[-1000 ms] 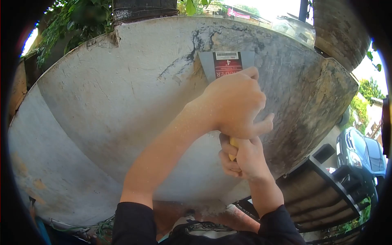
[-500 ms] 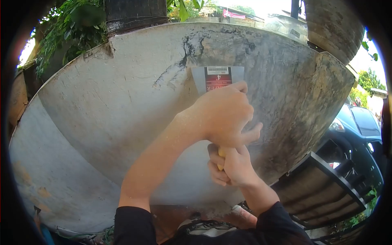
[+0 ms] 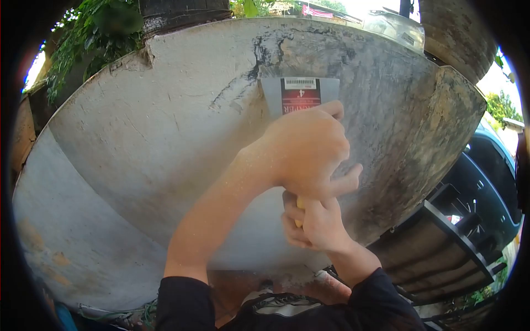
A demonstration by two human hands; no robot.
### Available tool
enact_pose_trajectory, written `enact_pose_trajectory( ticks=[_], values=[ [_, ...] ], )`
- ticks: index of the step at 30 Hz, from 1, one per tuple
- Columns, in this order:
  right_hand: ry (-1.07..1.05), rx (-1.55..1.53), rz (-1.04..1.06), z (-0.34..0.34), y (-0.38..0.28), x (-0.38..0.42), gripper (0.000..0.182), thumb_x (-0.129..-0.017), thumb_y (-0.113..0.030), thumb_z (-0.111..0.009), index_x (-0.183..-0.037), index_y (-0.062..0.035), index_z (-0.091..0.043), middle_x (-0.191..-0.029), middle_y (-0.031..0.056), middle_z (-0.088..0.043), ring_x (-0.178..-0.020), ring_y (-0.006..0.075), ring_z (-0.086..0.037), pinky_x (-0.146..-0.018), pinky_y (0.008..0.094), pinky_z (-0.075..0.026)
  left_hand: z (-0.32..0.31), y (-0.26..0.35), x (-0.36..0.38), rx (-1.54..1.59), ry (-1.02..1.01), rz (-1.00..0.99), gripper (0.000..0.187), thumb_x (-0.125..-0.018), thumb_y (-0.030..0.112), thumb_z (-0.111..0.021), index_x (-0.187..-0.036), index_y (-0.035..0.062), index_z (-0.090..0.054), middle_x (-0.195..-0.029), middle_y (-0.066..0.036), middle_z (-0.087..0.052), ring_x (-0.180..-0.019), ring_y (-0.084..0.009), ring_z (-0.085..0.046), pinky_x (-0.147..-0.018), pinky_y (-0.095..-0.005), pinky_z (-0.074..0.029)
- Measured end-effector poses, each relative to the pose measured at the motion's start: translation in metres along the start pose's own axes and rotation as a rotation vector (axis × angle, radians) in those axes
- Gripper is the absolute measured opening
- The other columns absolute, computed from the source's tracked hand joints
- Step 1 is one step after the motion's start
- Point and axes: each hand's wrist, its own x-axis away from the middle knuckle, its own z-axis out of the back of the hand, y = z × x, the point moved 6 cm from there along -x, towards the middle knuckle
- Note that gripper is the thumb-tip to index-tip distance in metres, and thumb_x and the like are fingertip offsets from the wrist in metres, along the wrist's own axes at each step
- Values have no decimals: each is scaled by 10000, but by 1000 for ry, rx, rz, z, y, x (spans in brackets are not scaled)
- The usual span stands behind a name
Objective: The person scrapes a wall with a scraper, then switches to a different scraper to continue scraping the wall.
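A wide-bladed scraper (image 3: 329, 91) with a red and black label and a barcode lies against a large curved, pale surface (image 3: 154, 121). Low on the tool, my right hand (image 3: 317, 223) is wrapped round its yellow handle (image 3: 300, 212). Above it, my left hand (image 3: 312, 146) bends over the lower blade, fingers curled on the scraper and thumb sticking out to the right. The neck of the tool is hidden behind this hand. Dark, cracked marks (image 3: 258, 58) run just above and left of the blade edge.
The surface's right part is stained grey-brown. A clear plastic container (image 3: 393, 30) sits at the upper rim, near a big weathered round vessel (image 3: 461, 38). To the right are a dark slatted metal piece (image 3: 425, 254) and a parked car (image 3: 486, 171). Leaves (image 3: 91, 49) hang upper left.
The rim, the marks and the scraper blade appear higher in view, as the camera has shifted slightly. Both hands keep their hold, and the scraper stays at nearly the same spot on the surface.
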Motion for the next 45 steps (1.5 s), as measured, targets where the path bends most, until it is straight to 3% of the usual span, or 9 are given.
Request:
enact_pose_trajectory(
  ticks=[6, 9, 17, 22, 28, 34, 37, 43, 45],
  values=[
    [63, 28, -47, 17, 6, -14, 235, -1072, -267, -309, -1050, -71, -437, -622, -4, -342, -348, 89, -292, -296, 246, -257, -4, -5, -4, -163, -14, -62, 462, -796, 332, -601, -472, 6, -556, -500, -111, -508, -643, -292, -471, -725, -363, -458],
    [22, 1, 54, 2, 8, -1, 240, -1070, -267, -313, -1021, -68, -437, -621, -3, -343, -351, 88, -291, -297, 250, -257, -3, 3, 2, -64, -41, -40, 463, -794, 345, -607, -475, 13, -563, -506, -105, -519, -656, -290, -483, -740, -362, -465],
    [-35, 66, 6, 26, 32, -20, 260, -1063, -313, -355, -1113, -69, -431, -583, -5, -314, -354, 91, -289, -305, 246, -263, -23, -2, 7, -187, -119, -49, 439, -781, 344, -614, -485, 21, -580, -523, -82, -532, -678, -268, -493, -747, -339, -466],
    [-21, 88, 106, 26, 35, -23, 279, -1059, -305, -354, -1041, -43, -451, -583, -11, -315, -357, 84, -291, -307, 241, -258, -30, -1, 11, -159, -109, -83, 419, -771, 331, -617, -495, 18, -583, -542, -85, -544, -694, -262, -501, -749, -331, -468],
    [-15, 87, 77, 24, 30, -28, 305, -1059, -319, -353, -972, -42, -446, -576, -12, -307, -356, 80, -287, -306, 238, -257, -17, -12, 6, -268, -88, -39, 415, -769, 339, -619, -509, 16, -610, -549, -83, -536, -736, -254, -504, -739, -327, -472],
    [-58, 64, 70, 20, 30, -23, 320, -1056, -324, -351, -940, -38, -435, -580, -14, -309, -362, 77, -287, -310, 247, -242, -22, -7, 10, -154, -124, -92, 413, -759, 335, -623, -488, 24, -607, -541, -65, -532, -734, -252, -509, -705, -323, -471],
    [55, 45, 45, 18, 38, -18, 325, -1057, -321, -341, -935, -35, -435, -581, -16, -309, -362, 76, -286, -315, 246, -239, -31, -7, 15, -164, -124, -80, 405, -761, 330, -622, -492, 27, -616, -532, -61, -526, -721, -243, -505, -730, -318, -461],
    [-55, 63, 97, 20, 22, -33, 324, -1057, -318, -339, -909, -41, -419, -574, -14, -308, -360, 79, -291, -320, 239, -245, -19, -11, 3, -220, -134, -127, 390, -763, 313, -608, -487, 37, -610, -527, -69, -525, -663, -237, -496, -746, -318, -453],
    [-7, 83, 67, 19, 33, -21, 324, -1057, -319, -343, -900, -45, -414, -571, -13, -307, -360, 80, -291, -319, 239, -247, -29, -9, 12, -95, -135, -105, 382, -759, 309, -606, -494, 33, -609, -526, -75, -524, -651, -239, -496, -748, -319, -453]
  ],
)
